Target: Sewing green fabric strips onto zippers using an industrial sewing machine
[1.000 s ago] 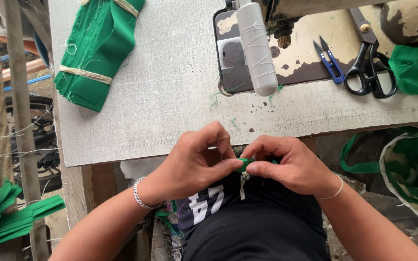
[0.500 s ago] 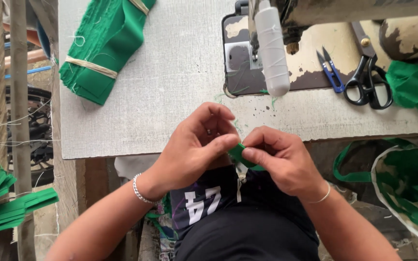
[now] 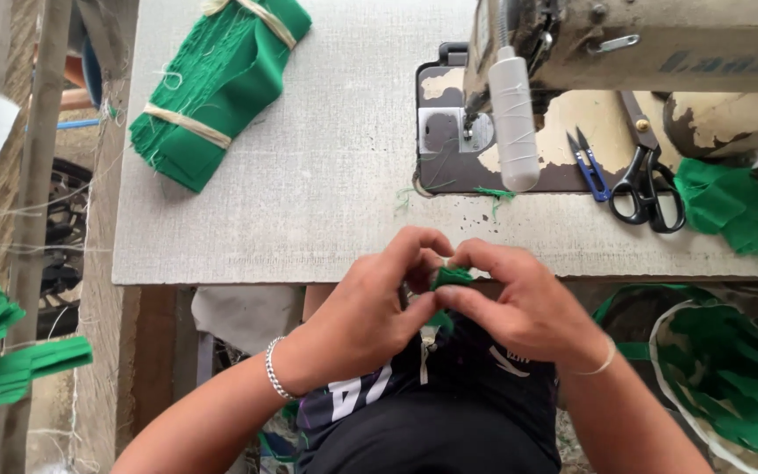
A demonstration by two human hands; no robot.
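Green cloth scrap [image 3: 451, 278], pinched between the fingertips of the left hand [image 3: 368, 309] and right hand [image 3: 519, 307] just below the table [image 3: 326, 202] edge over the lap, looks light, soft and floppy, best gripped by its folded edge.

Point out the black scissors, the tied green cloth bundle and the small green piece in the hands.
black scissors [image 3: 647, 189], head view, pivot.
green cloth bundle [image 3: 212, 88], head view, middle.
small green piece [image 3: 451, 277], head view, exposed top.

Sewing workshop: industrial sewing machine [image 3: 625, 53], scissors [image 3: 647, 180], bundled green fabric [image 3: 212, 88]
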